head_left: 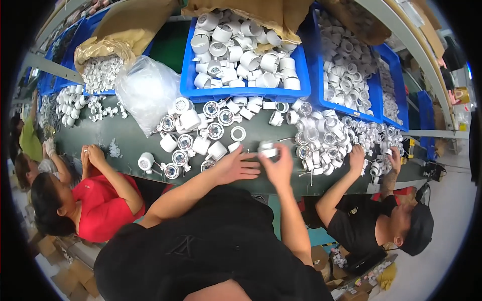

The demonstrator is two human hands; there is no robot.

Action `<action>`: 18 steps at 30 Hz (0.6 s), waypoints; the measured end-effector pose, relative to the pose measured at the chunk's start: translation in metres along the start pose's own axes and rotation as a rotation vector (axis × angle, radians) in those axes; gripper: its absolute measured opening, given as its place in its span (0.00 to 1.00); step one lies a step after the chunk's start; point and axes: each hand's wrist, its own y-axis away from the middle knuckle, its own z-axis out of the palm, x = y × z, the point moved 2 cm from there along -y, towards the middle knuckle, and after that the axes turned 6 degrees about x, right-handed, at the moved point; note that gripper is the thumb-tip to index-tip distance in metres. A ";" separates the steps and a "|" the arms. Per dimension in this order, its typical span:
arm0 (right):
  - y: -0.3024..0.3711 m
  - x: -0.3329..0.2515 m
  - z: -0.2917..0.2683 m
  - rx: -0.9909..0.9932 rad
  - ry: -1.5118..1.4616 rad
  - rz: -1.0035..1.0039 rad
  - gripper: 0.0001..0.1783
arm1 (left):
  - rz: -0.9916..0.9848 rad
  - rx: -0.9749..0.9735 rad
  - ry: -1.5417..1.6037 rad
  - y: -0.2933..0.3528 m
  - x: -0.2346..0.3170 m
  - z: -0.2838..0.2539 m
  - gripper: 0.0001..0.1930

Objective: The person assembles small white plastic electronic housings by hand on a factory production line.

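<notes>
Near side of the counter (128, 133): the left hand (235, 168) is spread, fingers extended toward the right, with no part seen in its hold. The right hand (279, 164) is partly closed, thumb and fingers pinching a small white round part (267, 149) above the counter, just beyond the left fingertips. The part's face is too blurred to assess.

Recommended handling: grip the part by its outer wall and keep fingertips off its face. The left hand, being free, is well placed to steady the opposite side; curling its fingers first would give a firmer hold than the flat palm. Any turning is best done with the part held level between both hands.

Just beyond the left hand, a white cylindrical housing (217, 150) stands close enough to be knocked by a sweeping wrist. Farther off, a loose white ring (238, 133) lies flat on the counter; it could be pushed among the neighbouring parts. To the right, a heap of white round fittings (321, 138) has thin leads protruding, which could snag; lift clear of them.

Far side: a blue bin (246, 93) is heaped with white cup-shaped housings (249, 60).
</notes>
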 end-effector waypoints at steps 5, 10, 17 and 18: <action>-0.023 -0.039 0.042 -0.076 -0.220 -0.070 0.31 | 0.212 -0.271 0.299 -0.014 0.011 -0.038 0.26; -0.098 -0.018 0.119 0.115 0.093 0.361 0.42 | 0.360 0.298 0.109 0.046 0.022 -0.044 0.24; -0.062 -0.022 0.089 0.235 -0.288 0.191 0.34 | 0.685 -0.064 -0.016 0.090 0.025 -0.035 0.25; -0.048 -0.026 0.070 0.180 -0.403 0.150 0.36 | 0.713 -0.109 -0.077 0.098 0.031 -0.027 0.29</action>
